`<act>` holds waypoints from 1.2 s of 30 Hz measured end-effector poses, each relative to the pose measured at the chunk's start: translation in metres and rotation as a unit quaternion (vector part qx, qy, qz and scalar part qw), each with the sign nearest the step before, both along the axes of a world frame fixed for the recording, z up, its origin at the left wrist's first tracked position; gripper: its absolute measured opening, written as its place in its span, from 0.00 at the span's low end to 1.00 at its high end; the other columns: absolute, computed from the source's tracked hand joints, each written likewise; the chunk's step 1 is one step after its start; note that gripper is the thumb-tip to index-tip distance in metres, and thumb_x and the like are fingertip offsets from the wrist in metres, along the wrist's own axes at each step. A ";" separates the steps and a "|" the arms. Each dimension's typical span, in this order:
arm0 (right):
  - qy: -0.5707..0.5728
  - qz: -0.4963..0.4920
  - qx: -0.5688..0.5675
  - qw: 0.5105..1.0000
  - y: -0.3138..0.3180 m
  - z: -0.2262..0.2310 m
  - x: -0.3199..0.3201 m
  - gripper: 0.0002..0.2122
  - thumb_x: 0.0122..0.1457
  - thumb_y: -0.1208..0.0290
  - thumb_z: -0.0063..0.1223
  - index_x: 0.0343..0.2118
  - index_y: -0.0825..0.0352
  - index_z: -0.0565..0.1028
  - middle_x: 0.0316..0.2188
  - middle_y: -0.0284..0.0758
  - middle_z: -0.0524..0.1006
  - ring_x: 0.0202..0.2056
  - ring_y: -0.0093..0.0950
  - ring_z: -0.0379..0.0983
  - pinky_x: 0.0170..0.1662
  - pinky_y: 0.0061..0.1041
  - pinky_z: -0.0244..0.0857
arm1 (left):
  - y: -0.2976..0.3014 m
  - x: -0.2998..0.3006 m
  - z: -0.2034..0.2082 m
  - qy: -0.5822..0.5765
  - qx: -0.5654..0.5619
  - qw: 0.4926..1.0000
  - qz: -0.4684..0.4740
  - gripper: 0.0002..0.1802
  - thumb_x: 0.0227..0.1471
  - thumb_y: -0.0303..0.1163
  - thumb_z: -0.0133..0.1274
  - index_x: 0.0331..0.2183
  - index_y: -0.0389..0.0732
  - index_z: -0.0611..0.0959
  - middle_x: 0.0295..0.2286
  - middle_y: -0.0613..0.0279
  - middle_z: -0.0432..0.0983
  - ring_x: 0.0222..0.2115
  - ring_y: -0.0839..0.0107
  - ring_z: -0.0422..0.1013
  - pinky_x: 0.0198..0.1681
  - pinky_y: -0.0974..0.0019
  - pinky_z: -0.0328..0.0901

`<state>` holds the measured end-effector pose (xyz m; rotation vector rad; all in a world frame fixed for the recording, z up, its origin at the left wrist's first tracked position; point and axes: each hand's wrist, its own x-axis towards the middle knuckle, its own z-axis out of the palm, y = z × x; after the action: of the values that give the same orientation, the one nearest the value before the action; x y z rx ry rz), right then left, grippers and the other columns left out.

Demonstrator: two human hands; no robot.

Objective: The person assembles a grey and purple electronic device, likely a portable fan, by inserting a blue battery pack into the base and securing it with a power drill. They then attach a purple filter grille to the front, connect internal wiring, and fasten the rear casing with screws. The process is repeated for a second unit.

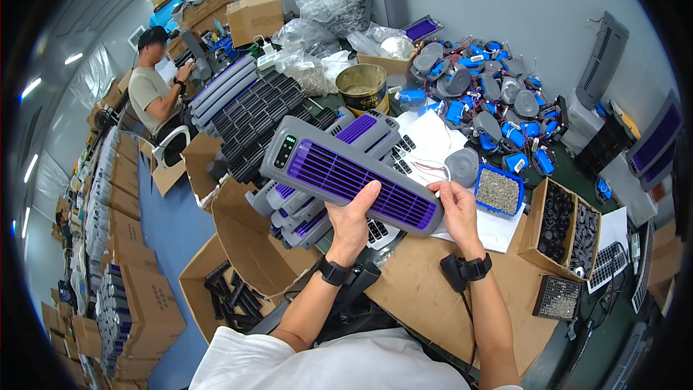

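Observation:
A long grey appliance housing [390, 182] with a purple slatted grille is held at a slant above the bench, its small black panel lit with green lights at the upper left end. My left hand [349, 225] grips its lower edge, thumb on the grille and the other fingers hidden behind. At the housing's right end, my right hand [460, 215] has its fingers pinched together on what looks like the end of a thin white cable [442, 170]. Beneath and behind lie similar grey and purple housings [359, 128], partly covered by the held one.
A blue tray of small screws [498, 191] and a divided box of black parts [556, 225] stand right, near a cardboard sheet [426, 274]. Beyond are blue-wrapped battery packs with wires [515, 133] and a tin bucket [362, 88]. Left are open cartons [249, 235] and a seated person [155, 90].

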<state>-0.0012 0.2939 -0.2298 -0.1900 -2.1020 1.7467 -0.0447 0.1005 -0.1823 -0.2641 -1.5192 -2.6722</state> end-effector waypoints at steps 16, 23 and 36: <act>0.014 -0.138 0.198 0.970 -0.022 0.012 0.000 0.15 0.66 0.68 0.38 0.26 0.70 0.74 0.26 0.45 0.78 0.31 0.46 0.74 0.36 0.41 0.66 | -0.002 0.010 0.001 0.035 -0.012 0.998 0.041 0.25 0.44 0.23 0.65 0.45 0.36 0.76 0.40 0.63 0.74 0.39 0.71 0.71 0.48 0.66 0.65; -0.037 -0.139 0.142 0.979 -0.021 0.018 -0.001 0.15 0.68 0.67 0.37 0.29 0.71 0.72 0.21 0.44 0.77 0.23 0.42 0.76 0.32 0.39 0.69 | -0.011 0.024 0.012 0.029 0.010 0.999 0.034 0.28 0.45 0.23 0.64 0.49 0.37 0.73 0.42 0.63 0.72 0.42 0.71 0.70 0.50 0.66 0.64; -0.087 0.121 -0.437 0.887 -0.023 0.047 0.109 0.21 0.64 0.58 0.49 0.56 0.61 0.65 0.50 0.34 0.69 0.53 0.29 0.67 0.52 0.34 0.67 | -0.020 0.058 0.011 0.041 0.079 0.986 -0.139 0.34 0.45 0.25 0.62 0.54 0.40 0.69 0.47 0.62 0.70 0.49 0.69 0.66 0.56 0.62 0.59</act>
<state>0.1074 0.2707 -0.1826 -0.3463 -1.3126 2.8194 0.0131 0.0808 -0.1715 -0.6109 -1.3238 -2.9310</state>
